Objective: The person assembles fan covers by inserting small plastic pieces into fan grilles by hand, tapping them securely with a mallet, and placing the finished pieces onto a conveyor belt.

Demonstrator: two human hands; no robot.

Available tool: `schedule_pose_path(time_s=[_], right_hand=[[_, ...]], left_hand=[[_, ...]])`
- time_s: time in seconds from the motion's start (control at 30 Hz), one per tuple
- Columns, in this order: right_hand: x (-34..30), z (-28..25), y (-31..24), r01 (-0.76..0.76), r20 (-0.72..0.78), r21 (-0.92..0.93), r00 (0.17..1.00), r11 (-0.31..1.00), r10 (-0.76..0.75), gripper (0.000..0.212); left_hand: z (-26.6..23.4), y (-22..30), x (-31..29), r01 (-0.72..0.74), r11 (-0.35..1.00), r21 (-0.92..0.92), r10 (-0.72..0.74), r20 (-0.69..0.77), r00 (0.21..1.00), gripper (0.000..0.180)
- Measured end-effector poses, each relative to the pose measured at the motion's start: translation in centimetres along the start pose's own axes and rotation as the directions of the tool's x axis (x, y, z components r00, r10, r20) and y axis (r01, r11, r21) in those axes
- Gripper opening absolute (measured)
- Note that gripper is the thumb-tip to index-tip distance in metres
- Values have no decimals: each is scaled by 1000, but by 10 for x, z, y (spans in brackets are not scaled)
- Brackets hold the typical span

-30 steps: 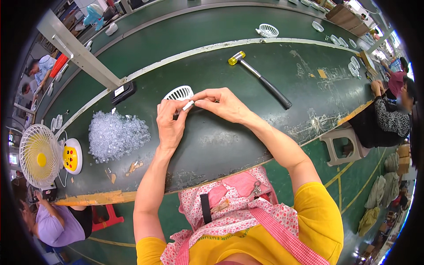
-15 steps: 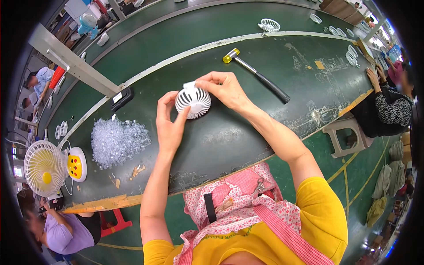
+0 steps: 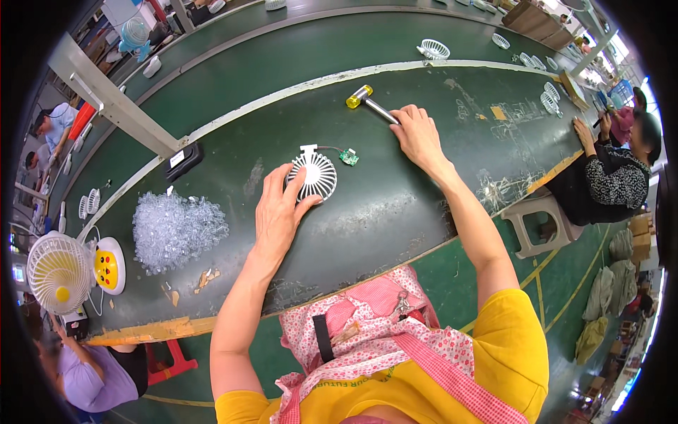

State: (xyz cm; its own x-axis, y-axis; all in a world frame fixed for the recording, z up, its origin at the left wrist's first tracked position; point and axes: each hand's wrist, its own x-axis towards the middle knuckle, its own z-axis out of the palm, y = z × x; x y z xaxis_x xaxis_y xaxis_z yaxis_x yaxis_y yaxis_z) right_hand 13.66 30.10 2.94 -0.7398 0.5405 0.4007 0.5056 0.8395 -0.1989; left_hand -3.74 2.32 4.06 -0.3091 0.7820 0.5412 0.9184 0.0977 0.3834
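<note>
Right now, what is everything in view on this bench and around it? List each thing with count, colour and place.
fan grille: one, white, bench centre, under left fingertips
circuit board: one, green, wired beside the grille
mallet: one, yellow head, metal handle, under right hand
clear plastic parts: one pile, bench left
small fan: one, white and yellow, far left
black box: one, bench rear edge
stool: one, grey, right
left hand: steadies grille
right hand: grip on mallet handle

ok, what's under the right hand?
The right hand covers a hammer's handle; its yellow head sticks out on the green table. The handle's far end is hidden.
</note>
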Motion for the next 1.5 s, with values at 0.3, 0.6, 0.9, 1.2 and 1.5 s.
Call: schedule_pose_path(time_s=[0.3, 0.6, 0.9, 1.2, 1.5], right_hand=[[9, -68, -88, 150, -188, 625, 981, 766, -39, 31], [4, -33, -72, -94, 178, 339, 983, 936, 34, 30], [29, -14, -97, 249, 74, 525, 939, 814, -335, 33], [22, 28, -126, 170, 91, 612, 955, 772, -283, 12], [4, 13, -149, -34, 92, 911, 988, 411, -122, 19]], left_hand=[[1, -12, 3, -26, 1000, 7, 27, -50, 998, 46], [-12, -22, 2, -44, 993, -109, 41, -23, 999, 34], [-80, -113, -19, 442, 755, 485, -334, -296, 895, 11], [-80, -120, -22, 453, 749, 484, -389, -232, 891, 11], [-54, -81, 8, 391, 413, -823, -657, 28, 753, 14]])
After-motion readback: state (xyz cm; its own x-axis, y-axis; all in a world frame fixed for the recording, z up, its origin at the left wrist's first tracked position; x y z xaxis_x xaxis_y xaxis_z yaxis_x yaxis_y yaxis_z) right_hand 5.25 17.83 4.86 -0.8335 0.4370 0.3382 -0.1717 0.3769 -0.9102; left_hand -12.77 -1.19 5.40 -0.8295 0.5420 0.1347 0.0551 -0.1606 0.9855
